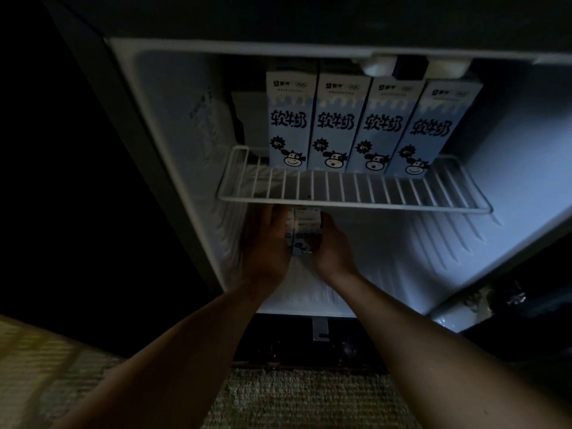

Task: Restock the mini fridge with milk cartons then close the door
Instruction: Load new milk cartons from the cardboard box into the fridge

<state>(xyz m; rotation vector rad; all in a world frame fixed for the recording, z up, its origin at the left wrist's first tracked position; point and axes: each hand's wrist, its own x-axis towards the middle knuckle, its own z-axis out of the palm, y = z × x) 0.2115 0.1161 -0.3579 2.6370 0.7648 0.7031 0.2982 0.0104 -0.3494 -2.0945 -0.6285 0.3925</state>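
We see a milk carton [305,231] upright in the lower compartment of the open mini fridge [173,125], long axis vertical, printed face toward us. The left hand [266,243] and right hand [331,246] clasp its sides. At twelve o'clock, four cartons [353,125] line the white wire shelf [353,193], each bearing bold Chinese characters, a "47%" burst and a cartoon cow.
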